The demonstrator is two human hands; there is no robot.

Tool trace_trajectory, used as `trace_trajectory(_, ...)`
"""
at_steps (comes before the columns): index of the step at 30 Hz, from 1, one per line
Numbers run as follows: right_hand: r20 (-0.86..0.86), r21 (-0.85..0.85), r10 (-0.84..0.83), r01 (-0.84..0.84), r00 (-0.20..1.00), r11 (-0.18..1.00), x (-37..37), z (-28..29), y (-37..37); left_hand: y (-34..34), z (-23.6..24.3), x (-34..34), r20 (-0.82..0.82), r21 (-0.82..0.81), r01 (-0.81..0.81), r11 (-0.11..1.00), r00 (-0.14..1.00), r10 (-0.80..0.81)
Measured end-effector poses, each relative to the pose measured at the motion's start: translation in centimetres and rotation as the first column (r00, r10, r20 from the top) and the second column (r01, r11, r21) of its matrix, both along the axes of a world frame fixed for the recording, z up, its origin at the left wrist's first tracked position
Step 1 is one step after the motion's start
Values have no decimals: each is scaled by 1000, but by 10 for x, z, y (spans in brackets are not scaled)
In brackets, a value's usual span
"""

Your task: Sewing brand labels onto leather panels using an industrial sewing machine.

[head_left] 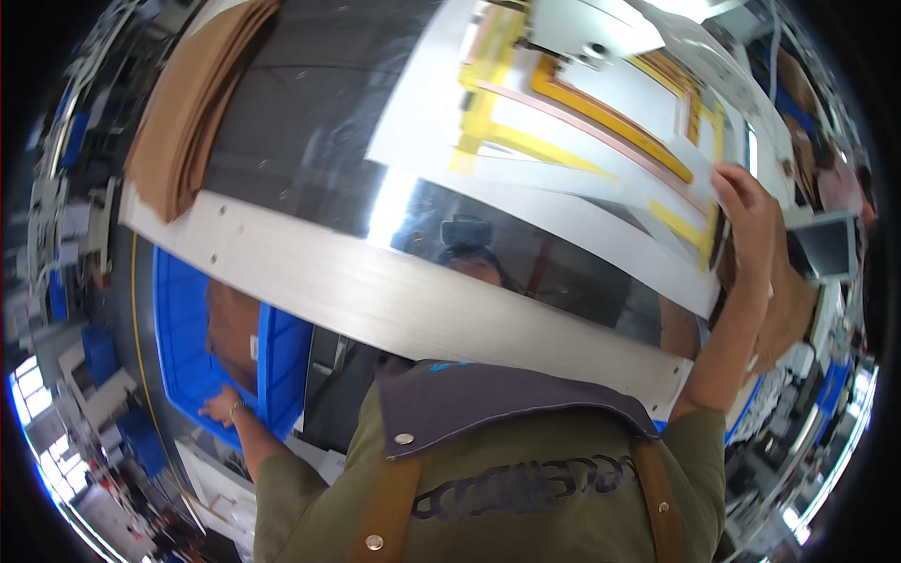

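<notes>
My left hand is low at the left, its fingers closed over the near rim of a blue plastic bin. A brown piece of material lies inside that bin. At the far right, my right hand has its fingers bent around the right edge of a flat pale template with yellow tape strips. An amber rectangular frame is on the template, partly beneath a white machine head. What the right fingertips press against underneath is hidden.
A stack of folded brown material lies on the left of the shiny dark tabletop. A metal strip runs along the table's near edge. White sheeting extends under the template. A dark screen stands at the right.
</notes>
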State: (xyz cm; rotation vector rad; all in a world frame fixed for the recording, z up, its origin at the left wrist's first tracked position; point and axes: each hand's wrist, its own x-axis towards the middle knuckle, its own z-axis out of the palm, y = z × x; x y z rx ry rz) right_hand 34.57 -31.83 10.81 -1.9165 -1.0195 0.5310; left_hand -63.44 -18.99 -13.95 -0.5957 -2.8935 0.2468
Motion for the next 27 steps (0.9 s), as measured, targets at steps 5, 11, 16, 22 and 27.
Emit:
trace_trajectory(5,47,-10,22,-21,999,1000,-11,5,18,0,0,-13,33,1,-34,999,999,34)
trace_trajectory(11,295,-102,158,-134,942,986,-9,18,56,116,101,20,-602,634,632,446,765,-230)
trace_trajectory(16,118,156,209,-226,971,962,-2,-5,108,181,225,360,-245,880,434,-193,68,-967)
trace_trajectory(22,144,-186,239,-211,960,960,-19,-29,137,176,218,571,69,621,527,-581,-774,-629)
trace_trajectory(27,103,-143,204,-189,974,972,-29,-33,143,166,211,658,110,395,478,-785,-873,-476)
